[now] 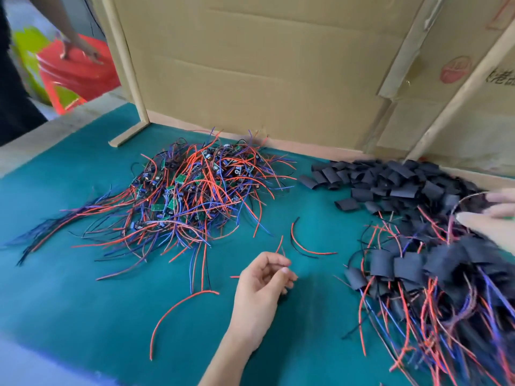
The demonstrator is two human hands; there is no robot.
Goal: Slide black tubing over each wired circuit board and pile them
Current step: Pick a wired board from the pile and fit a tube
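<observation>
Black tubing (390, 179) is lying far-right, under the right hand (493, 215), fingers straight; boards (192, 188) far-left of the loosely curled, unladen left hand (264, 282).

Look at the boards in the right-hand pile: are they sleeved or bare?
Sleeved. In the finished pile, black tubing covers each board, with only red and blue wires sticking out; no green board shows there.

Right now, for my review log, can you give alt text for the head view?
A person's left hand, fingers loosely curled, hovers over a green mat, while the right hand rests on a pile of tubed boards at right. A tangle of bare wired circuit boards lies centre-left, loose black tubing pieces behind right, cardboard panels behind.
</observation>
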